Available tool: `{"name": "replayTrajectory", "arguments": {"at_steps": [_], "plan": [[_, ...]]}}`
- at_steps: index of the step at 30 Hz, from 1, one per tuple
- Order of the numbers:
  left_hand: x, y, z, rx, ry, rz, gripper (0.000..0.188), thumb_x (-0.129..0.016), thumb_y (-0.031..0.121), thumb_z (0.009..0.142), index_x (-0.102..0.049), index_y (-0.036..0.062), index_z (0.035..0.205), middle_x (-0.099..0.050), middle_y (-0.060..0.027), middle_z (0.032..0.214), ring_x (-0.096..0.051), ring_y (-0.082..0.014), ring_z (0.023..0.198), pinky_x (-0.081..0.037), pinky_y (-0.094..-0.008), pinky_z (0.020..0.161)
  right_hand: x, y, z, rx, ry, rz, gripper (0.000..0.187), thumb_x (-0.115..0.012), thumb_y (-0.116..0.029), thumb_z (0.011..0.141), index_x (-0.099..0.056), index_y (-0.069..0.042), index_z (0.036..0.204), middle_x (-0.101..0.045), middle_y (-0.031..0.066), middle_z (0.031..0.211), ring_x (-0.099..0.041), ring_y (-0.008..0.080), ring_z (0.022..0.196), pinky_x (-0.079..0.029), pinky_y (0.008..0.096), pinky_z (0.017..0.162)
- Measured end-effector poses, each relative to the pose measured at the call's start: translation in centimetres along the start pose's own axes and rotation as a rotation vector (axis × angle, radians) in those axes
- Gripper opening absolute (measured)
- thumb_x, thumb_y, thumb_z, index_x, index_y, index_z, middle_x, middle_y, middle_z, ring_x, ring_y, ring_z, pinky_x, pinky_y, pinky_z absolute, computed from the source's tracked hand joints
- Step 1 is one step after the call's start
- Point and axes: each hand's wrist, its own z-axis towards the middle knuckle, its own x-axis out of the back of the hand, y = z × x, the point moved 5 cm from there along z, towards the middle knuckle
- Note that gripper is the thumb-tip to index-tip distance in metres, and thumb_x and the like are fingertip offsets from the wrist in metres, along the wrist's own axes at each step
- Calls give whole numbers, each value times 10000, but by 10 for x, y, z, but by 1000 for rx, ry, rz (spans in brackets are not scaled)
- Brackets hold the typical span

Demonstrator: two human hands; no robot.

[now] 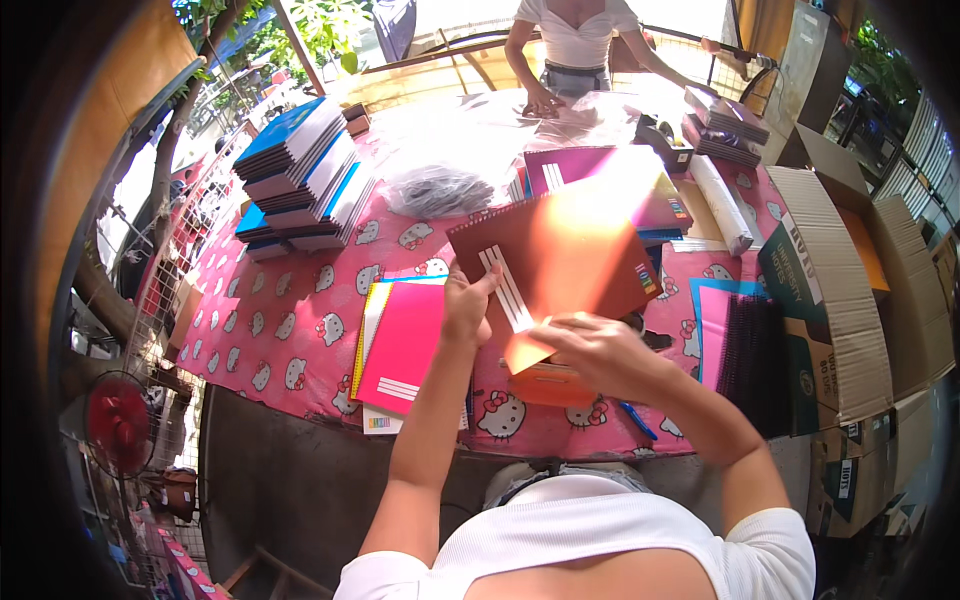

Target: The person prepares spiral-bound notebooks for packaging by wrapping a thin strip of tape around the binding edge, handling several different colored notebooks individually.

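Observation:
A spiral notebook with a brown-orange cover [575, 245] is tilted up above the table, lit by a streak of sun. My left hand [470, 305] grips its left edge, with the thumb on the cover by the white label lines. At the lower corner, my right hand [600, 350] has its fingers pressed together against the notebook, slightly blurred. An orange box-like object [555, 385] lies beneath, partly covered by the right hand. Left of my hands rests a small stack topped by a pink notebook [405, 345].
Tall stacks of blue-covered notebooks [300, 180] stand at the left. Purple notebooks [575, 165] lie behind mine. Black spiral coils [750, 350] and an open cardboard box [850, 300] are at the right. A blue pen [637, 420] lies near the edge. Another person [578, 45] stands across the table.

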Motion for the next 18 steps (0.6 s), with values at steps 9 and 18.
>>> {"name": "replayTrajectory", "arguments": {"at_steps": [9,18], "plan": [[-33,79,-68,-151,-421,318,357,-692,-20,830,-551,19,1156,-653,-46,1054,-613,-108,934,-511,-293,809,15,51,-134,-521,437,260,179,-696,55,770,-662,-1,937,-702,107,886,-697,207,796,-549,313,638],[-96,59,-117,-917,-172,1355,736,-663,225,852,-276,23,1445,-466,-171,1333,-470,-313,1203,-193,-473,1123,-90,60,-175,-714,344,316,237,-730,-76,757,-650,-55,979,-668,146,913,-653,343,867,-518,397,728]]}}
